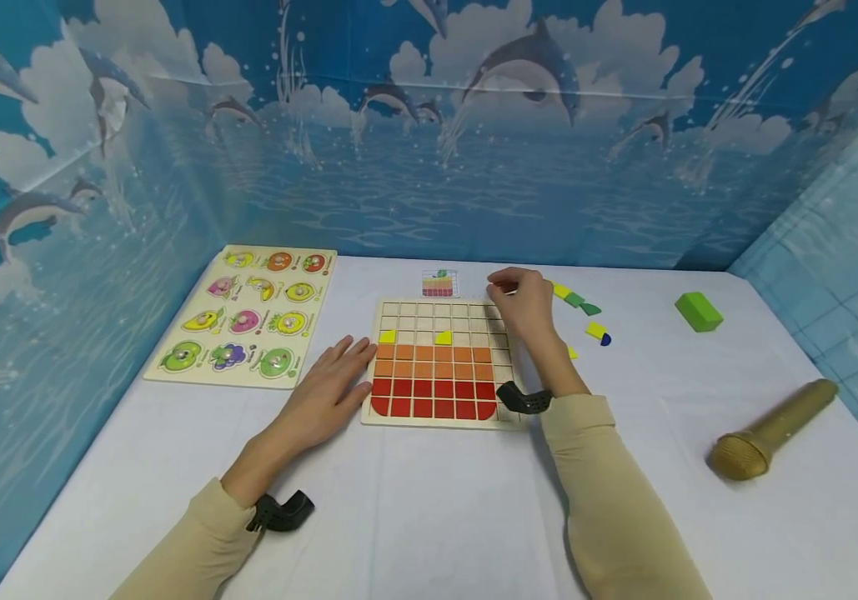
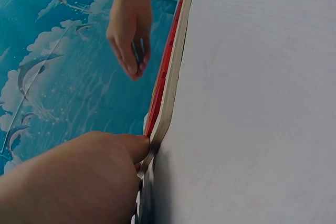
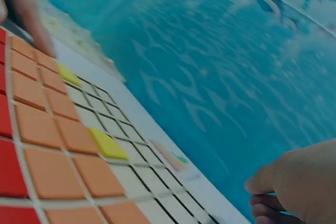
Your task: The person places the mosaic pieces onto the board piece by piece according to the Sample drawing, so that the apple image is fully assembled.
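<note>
A wooden grid board [image 1: 444, 423] lies on the white table, its lower rows filled with red tiles [image 1: 423, 389] and orange tiles [image 1: 424, 353]. Just above the orange rows sit two separate yellow tiles [image 1: 443, 337]. My left hand [image 1: 327, 396] rests flat at the board's left edge, fingers extended; its thumb touches the edge in the left wrist view. Raised over the board's upper right corner, my right hand [image 1: 524, 307] has bent fingers with the tips close together. Whether a small piece is between them is hidden. A small picture card [image 1: 439, 284] lies behind the board.
Right of the board are loose yellow, green and dark blue pieces [image 1: 596, 331]. Farther right lie a green block [image 1: 699, 312] and a gold microphone [image 1: 770, 431]. A fruit puzzle board [image 1: 237, 354] lies at left. Dolphin-print cloth [image 1: 429, 192] rises behind the table.
</note>
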`<control>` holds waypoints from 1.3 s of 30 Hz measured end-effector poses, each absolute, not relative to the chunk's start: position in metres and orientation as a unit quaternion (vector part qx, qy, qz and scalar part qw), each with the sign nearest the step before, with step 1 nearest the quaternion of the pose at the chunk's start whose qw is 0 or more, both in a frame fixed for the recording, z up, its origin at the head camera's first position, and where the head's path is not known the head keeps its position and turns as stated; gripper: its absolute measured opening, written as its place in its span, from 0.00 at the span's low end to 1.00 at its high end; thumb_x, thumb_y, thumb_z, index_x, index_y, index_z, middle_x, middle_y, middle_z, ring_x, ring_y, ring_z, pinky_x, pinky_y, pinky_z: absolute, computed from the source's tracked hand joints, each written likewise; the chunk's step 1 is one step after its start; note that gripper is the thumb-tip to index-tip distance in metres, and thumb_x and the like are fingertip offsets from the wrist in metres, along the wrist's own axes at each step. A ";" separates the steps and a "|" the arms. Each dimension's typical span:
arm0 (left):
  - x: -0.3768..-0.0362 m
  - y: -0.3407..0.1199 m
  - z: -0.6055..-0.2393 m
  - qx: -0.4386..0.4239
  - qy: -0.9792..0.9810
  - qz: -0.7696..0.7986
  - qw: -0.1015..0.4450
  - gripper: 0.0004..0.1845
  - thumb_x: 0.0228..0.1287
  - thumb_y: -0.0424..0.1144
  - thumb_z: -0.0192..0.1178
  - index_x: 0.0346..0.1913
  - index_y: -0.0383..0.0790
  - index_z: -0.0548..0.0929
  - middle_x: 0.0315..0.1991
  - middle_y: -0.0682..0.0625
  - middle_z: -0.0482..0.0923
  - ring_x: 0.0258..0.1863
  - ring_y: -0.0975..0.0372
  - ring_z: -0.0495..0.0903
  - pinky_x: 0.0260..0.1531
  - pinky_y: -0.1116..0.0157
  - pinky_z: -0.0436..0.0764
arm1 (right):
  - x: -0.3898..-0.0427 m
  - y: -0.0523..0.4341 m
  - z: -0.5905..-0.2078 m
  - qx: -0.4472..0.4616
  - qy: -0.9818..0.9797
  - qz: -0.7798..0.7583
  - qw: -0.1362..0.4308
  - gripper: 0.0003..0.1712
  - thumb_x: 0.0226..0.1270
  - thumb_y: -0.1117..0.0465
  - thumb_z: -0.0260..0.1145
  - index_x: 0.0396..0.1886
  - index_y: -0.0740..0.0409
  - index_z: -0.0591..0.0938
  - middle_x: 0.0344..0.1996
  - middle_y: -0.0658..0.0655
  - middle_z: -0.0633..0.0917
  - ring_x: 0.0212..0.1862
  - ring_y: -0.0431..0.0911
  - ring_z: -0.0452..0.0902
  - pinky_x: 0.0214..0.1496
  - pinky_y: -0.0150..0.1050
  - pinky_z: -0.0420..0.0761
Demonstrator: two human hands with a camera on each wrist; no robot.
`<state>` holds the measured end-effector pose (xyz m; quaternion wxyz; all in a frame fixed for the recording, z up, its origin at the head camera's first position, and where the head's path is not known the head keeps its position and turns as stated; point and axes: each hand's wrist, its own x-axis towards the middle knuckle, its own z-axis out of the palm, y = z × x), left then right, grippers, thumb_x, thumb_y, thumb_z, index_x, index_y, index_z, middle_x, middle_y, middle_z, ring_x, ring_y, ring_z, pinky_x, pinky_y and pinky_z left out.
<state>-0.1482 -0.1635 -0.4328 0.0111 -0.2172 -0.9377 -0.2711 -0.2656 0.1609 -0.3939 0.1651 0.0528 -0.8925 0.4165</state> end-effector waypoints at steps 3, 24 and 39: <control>-0.148 -0.164 -0.433 -0.217 -0.938 -0.272 0.011 0.34 0.79 0.45 0.58 0.82 0.44 0.64 0.84 0.48 0.59 0.86 0.50 0.48 0.85 0.47 0.48 | -0.271 0.181 -0.399 0.013 -0.887 0.429 0.170 0.14 0.75 0.65 0.66 0.54 0.68 0.88 0.46 0.69 0.89 0.50 0.62 0.84 0.60 0.57 0.82; -0.148 -0.164 -0.433 -0.212 -0.938 -0.273 0.011 0.34 0.79 0.45 0.59 0.82 0.44 0.64 0.84 0.48 0.59 0.86 0.50 0.48 0.85 0.46 0.50 | -0.276 0.230 -0.414 -0.114 -0.922 0.340 0.145 0.19 0.73 0.70 0.67 0.61 0.67 0.85 0.57 0.69 0.86 0.63 0.63 0.75 0.73 0.58 0.73; -0.150 -0.164 -0.436 -0.209 -0.940 -0.269 0.012 0.35 0.78 0.47 0.59 0.83 0.46 0.63 0.84 0.49 0.59 0.86 0.51 0.48 0.85 0.47 0.50 | -0.276 0.231 -0.413 -0.067 -0.903 0.390 0.169 0.12 0.71 0.69 0.71 0.51 0.63 0.90 0.48 0.67 0.90 0.51 0.60 0.83 0.65 0.56 0.78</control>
